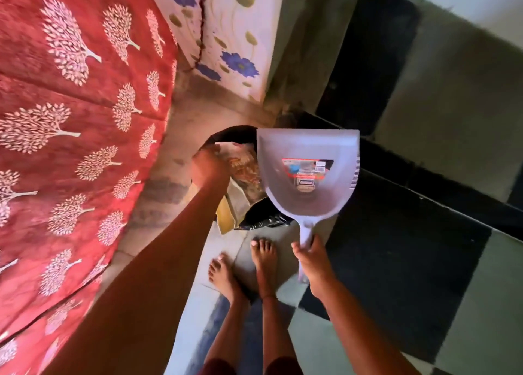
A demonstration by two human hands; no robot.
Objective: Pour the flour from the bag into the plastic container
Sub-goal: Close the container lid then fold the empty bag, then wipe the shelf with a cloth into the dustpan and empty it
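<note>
No flour bag or plastic container can be made out for certain. My right hand grips the handle of a pale lilac dustpan, held level over a bin lined with a black bag. My left hand reaches down into the bin, its fingers on or around the wrappers; whether it holds anything is unclear. Crumpled printed wrappers and a yellow piece lie inside the bin. A label sticks to the inside of the dustpan.
A red curtain with a white tree pattern hangs at the left. A floral wall stands behind the bin. My bare feet stand on a checked black-and-grey tiled floor. A dark step edge runs on the right.
</note>
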